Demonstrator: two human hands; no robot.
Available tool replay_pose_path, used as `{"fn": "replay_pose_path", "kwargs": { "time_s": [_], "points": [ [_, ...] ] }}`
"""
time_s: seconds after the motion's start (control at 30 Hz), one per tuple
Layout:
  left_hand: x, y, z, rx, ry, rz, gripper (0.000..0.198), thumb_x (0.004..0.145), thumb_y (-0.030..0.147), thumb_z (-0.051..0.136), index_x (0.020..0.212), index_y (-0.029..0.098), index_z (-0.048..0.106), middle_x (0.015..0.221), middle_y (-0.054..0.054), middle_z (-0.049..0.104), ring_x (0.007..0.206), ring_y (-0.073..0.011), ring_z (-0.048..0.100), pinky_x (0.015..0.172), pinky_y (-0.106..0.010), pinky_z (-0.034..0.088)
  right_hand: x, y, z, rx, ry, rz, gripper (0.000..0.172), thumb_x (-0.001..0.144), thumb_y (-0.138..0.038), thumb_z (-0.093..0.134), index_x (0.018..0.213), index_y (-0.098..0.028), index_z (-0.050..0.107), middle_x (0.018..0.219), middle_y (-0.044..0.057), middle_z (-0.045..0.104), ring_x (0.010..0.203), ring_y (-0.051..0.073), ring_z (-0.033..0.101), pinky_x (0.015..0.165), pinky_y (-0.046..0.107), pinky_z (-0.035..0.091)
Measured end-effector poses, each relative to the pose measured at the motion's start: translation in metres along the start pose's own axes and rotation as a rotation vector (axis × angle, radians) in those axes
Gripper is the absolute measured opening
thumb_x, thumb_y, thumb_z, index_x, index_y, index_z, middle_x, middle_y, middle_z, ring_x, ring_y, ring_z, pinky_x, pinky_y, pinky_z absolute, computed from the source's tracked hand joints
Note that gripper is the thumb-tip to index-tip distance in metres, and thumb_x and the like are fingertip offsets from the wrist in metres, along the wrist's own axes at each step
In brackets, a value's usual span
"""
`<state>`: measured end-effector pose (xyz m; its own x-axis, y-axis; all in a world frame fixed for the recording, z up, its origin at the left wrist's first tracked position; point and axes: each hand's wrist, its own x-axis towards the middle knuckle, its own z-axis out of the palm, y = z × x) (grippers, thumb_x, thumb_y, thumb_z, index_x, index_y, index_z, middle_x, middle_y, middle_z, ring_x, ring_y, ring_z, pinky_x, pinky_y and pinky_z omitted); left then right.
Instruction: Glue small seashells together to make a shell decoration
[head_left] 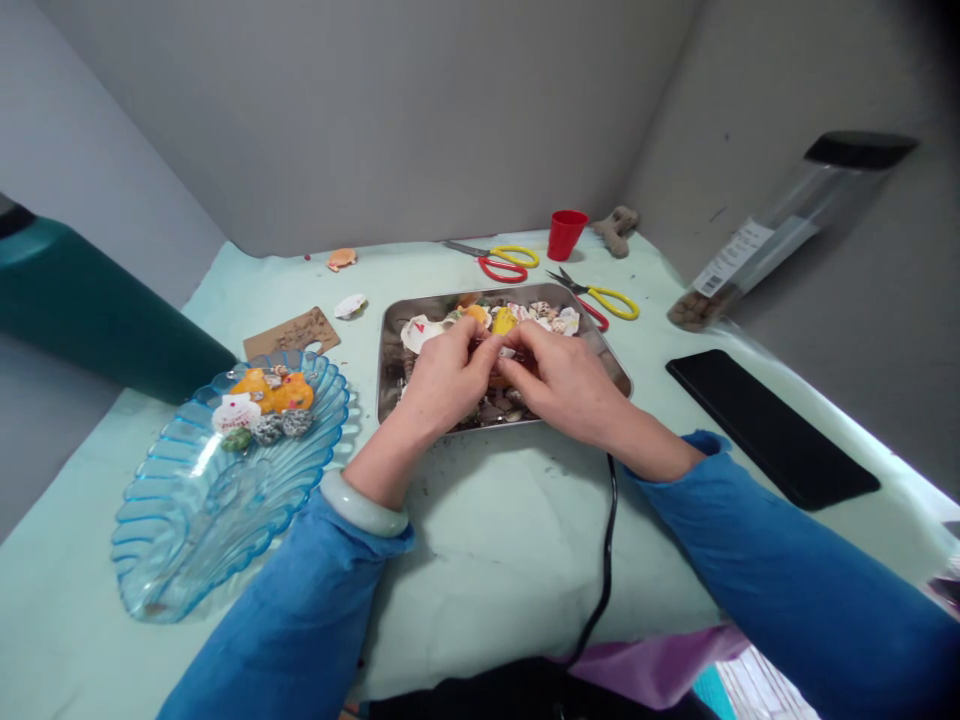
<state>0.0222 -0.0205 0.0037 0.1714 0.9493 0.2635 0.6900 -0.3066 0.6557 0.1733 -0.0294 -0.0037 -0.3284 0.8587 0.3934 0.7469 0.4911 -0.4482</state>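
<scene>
My left hand (454, 370) and my right hand (564, 372) meet fingertip to fingertip over a shallow metal tray (392, 345). Both are closed in a pinch; whatever lies between the fingers is too small and covered to make out. Shells fill the tray around and beneath my hands: a white scallop shell (417, 333) at its left, a yellow piece (504, 320) behind my fingers, and small spotted shells (544, 310) at the back right. My hands hide the tray's middle.
Left stands a blue clear shell-shaped dish (225, 510) with shells in it, beside a green bottle (105, 300). Behind the tray lie two pairs of scissors (504, 262) and a red cup (566, 236). Right are a black flat object (769, 430) and a tilted clear container (787, 235). A black cable (606, 560) runs frontward.
</scene>
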Motion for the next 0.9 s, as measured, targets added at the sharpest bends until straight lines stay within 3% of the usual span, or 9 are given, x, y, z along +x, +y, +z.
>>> {"fn": "replay_pose_path", "kwargs": {
  "time_s": [0.27, 0.57, 0.9],
  "points": [
    [0.0002, 0.0001, -0.0002, -0.017, 0.002, -0.009, 0.018, 0.084, 0.032, 0.043, 0.074, 0.018, 0.049, 0.067, 0.003, 0.055, 0.063, -0.0105, 0.047, 0.059, -0.024, 0.033, 0.0002, -0.0019, -0.0014, 0.005, -0.001, 0.003, 0.018, 0.087, -0.035, 0.046, 0.08, -0.018, 0.049, 0.069, 0.001, 0.057, 0.059, 0.013, 0.048, 0.056, 0.026, 0.028],
    [-0.0003, -0.0026, 0.0014, -0.048, 0.007, -0.015, 0.022, 0.084, 0.039, 0.044, 0.083, 0.019, 0.054, 0.077, 0.0, 0.062, 0.069, -0.0122, 0.052, 0.063, -0.025, 0.037, -0.0009, 0.0012, 0.0008, 0.029, 0.027, -0.002, 0.017, 0.087, -0.033, 0.044, 0.078, -0.019, 0.046, 0.066, 0.0, 0.054, 0.058, 0.013, 0.047, 0.055, 0.026, 0.027],
    [0.0003, -0.0016, -0.0002, 0.016, 0.019, 0.017, 0.036, 0.083, 0.051, 0.044, 0.074, 0.018, 0.056, 0.069, 0.0, 0.061, 0.063, -0.0116, 0.051, 0.06, -0.024, 0.037, -0.0013, 0.0013, 0.0008, 0.05, 0.034, -0.001, 0.014, 0.086, -0.029, 0.044, 0.076, -0.019, 0.046, 0.067, 0.0, 0.055, 0.057, 0.013, 0.046, 0.054, 0.026, 0.027]
  ]
}}
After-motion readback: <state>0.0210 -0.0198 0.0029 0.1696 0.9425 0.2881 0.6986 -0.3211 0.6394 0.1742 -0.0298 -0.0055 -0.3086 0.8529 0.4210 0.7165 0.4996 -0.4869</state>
